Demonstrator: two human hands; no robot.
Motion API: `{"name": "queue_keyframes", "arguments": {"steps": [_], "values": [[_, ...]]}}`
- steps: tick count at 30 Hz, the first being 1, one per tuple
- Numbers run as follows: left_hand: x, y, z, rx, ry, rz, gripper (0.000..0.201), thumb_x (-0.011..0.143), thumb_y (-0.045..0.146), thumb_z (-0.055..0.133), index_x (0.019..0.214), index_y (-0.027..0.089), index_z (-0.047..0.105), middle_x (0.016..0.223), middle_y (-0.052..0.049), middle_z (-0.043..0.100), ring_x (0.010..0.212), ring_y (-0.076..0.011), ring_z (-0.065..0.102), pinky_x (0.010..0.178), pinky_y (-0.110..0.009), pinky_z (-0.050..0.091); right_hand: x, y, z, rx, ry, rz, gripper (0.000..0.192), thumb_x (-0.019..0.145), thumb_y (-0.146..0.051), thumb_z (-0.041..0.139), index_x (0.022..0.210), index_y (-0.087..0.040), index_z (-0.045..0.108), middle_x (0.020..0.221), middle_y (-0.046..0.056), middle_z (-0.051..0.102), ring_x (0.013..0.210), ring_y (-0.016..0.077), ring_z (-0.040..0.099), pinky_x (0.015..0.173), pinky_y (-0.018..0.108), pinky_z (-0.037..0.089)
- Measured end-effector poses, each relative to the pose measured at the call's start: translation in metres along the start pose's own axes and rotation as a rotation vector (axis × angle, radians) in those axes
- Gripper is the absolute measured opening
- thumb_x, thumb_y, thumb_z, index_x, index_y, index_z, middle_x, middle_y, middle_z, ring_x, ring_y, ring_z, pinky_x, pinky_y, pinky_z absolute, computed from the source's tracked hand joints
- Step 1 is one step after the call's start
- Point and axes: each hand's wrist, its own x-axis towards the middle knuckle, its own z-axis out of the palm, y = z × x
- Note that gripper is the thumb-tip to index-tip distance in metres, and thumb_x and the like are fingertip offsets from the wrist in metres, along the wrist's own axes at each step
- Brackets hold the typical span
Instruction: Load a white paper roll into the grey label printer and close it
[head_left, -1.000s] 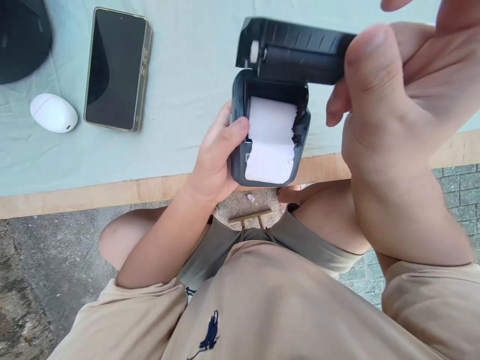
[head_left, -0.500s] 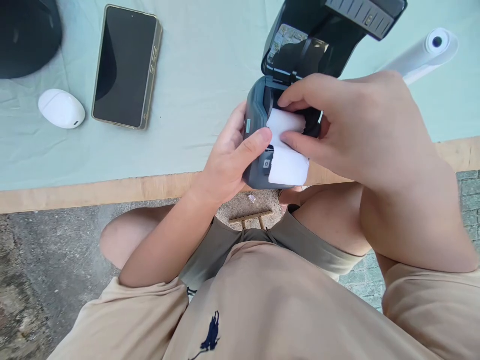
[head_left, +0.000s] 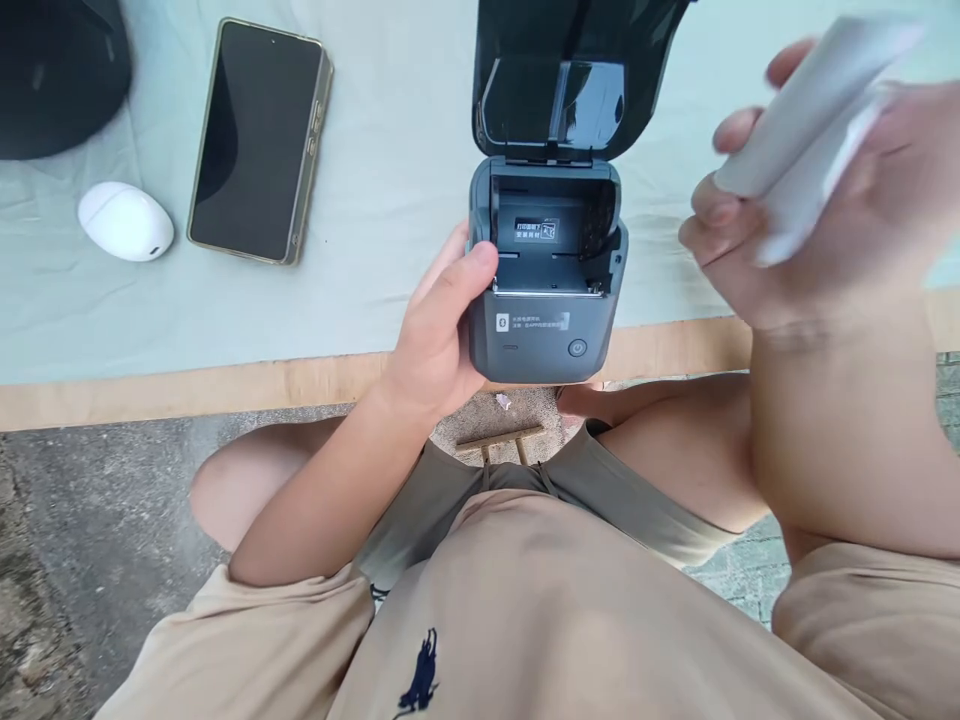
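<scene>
Surrounding items, first. We list one table [head_left: 330, 382], bare wood along its near edge, spread with a pale green cloth [head_left: 390, 110]. At its far left we find a black rounded object [head_left: 56, 70], cut off by the edge of view; just nearer, a white oval case [head_left: 126, 221]; beside that, a dark-screened phone [head_left: 259, 140], face up, its long side running away from us with a slight tilt. On the ground below: a small pale scrap [head_left: 502, 402] and a wooden bar [head_left: 500, 438].

Principal item: one dark label printer [head_left: 544, 340], held above the near edge of the table, well apart from the phone; we cannot tell whether it rests on the wood. Its button panel faces us, its long axis runs away from us, and the lid [head_left: 562, 75] stands open on the far side. The left grip [head_left: 439, 335] is closed on its left side, thumb over the rim of the paper bay [head_left: 544, 255].

Second item: one white roll [head_left: 810, 125], blurred, a loose flap alongside, held in the right grip [head_left: 840, 240] well to the printer's right. Its axis slants from near left to far right, and it hides part of the palm.
</scene>
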Motion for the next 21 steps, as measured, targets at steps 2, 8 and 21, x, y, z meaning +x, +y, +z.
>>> {"name": "queue_keyframes", "arguments": {"steps": [2, 8, 21], "values": [[0.001, -0.001, 0.000, 0.000, 0.001, -0.002, 0.021, 0.089, 0.031, 0.050, 0.105, 0.022, 0.060, 0.093, -0.005, 0.071, 0.121, -0.0255, 0.061, 0.096, -0.039, 0.054, 0.001, 0.015, 0.003, 0.127, 0.106, 0.043, 0.043, 0.062, -0.055, 0.067, 0.088, -0.024, 0.052, 0.070, 0.001, 0.055, 0.050, 0.0077, 0.046, 0.041, 0.026, 0.028], [0.002, -0.001, 0.002, 0.036, 0.010, -0.022, 0.021, 0.088, 0.033, 0.052, 0.104, 0.025, 0.062, 0.098, -0.004, 0.071, 0.121, -0.0257, 0.061, 0.096, -0.039, 0.054, -0.015, 0.022, 0.004, -0.123, 0.041, -0.216, 0.034, 0.075, -0.046, 0.069, 0.089, -0.022, 0.050, 0.075, 0.001, 0.056, 0.072, 0.0117, 0.059, 0.065, 0.028, 0.048], [0.002, 0.001, 0.003, 0.036, -0.013, -0.028, 0.016, 0.089, 0.031, 0.052, 0.101, 0.025, 0.061, 0.097, -0.004, 0.069, 0.119, -0.0236, 0.061, 0.097, -0.036, 0.052, -0.015, 0.024, -0.018, -0.584, 0.203, -0.329, 0.063, 0.068, -0.040, 0.075, 0.124, -0.022, 0.053, 0.117, 0.006, 0.062, 0.103, 0.0202, 0.062, 0.077, 0.031, 0.043]]}}
